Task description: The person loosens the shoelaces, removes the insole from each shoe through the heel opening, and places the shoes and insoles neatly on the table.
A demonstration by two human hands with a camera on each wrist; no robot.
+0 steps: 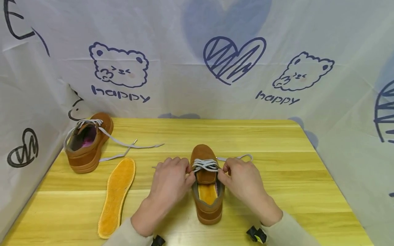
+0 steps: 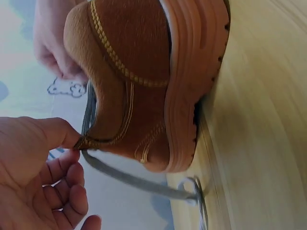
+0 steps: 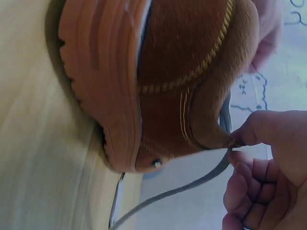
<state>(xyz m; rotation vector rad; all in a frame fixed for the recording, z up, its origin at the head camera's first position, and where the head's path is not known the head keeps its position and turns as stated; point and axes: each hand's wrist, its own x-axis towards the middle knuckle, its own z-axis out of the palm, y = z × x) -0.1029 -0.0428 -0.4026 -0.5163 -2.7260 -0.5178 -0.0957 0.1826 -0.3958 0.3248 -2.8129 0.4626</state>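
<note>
A brown shoe stands on the table with its toe pointing away from me. Pale grey laces cross over its tongue, and an orange insole lies inside. My left hand pinches the left lace flap between thumb and forefinger, as the left wrist view shows at the shoe's opening. On the other side my right hand pinches the right lace flap the same way. Loose lace ends trail from both sides down to the tabletop; in the left wrist view one lace hangs below the fingers.
A second brown shoe stands at the back left, its untied laces spread across the wood. Nearer me lies a loose orange insole. White printed cloth surrounds the wooden table at the back and sides.
</note>
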